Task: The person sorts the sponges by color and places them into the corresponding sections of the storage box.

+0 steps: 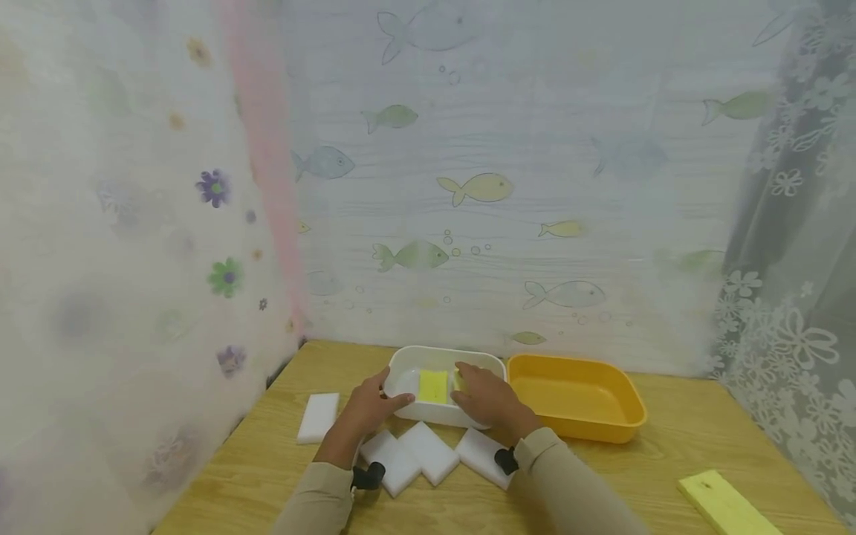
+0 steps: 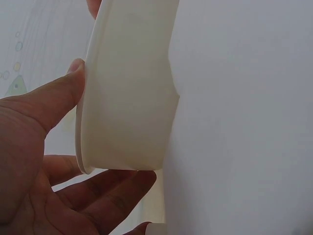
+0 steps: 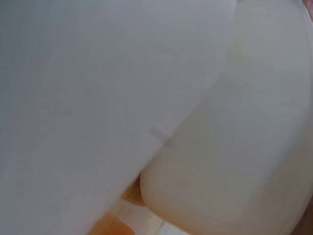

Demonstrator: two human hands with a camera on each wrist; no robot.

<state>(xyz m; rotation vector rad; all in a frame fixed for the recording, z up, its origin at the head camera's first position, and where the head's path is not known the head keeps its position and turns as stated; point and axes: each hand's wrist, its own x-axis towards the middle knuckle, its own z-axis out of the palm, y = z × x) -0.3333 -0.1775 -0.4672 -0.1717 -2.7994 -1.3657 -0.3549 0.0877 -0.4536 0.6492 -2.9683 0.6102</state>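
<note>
A white plastic basin (image 1: 428, 412) stands at the back of the table. My left hand (image 1: 368, 405) holds its left end, thumb on the rim and fingers round the outer wall, as the left wrist view also shows on the basin wall (image 2: 127, 93). Inside the basin lies a yellow sponge (image 1: 433, 386). To its right, my right hand (image 1: 490, 397) reaches over the rim and pinches a second yellow sponge (image 1: 458, 380), mostly covered by the fingers. In the right wrist view the basin (image 3: 244, 122) and a white block (image 3: 98, 107) hide nearly all of that hand.
An orange basin (image 1: 575, 431) stands right beside the white one. White foam blocks (image 1: 428, 452) lie in front, under and between the forearms, with another white block (image 1: 319, 417) at the left. A yellow slab (image 1: 729, 505) lies at the near right. Patterned curtains hang behind the table.
</note>
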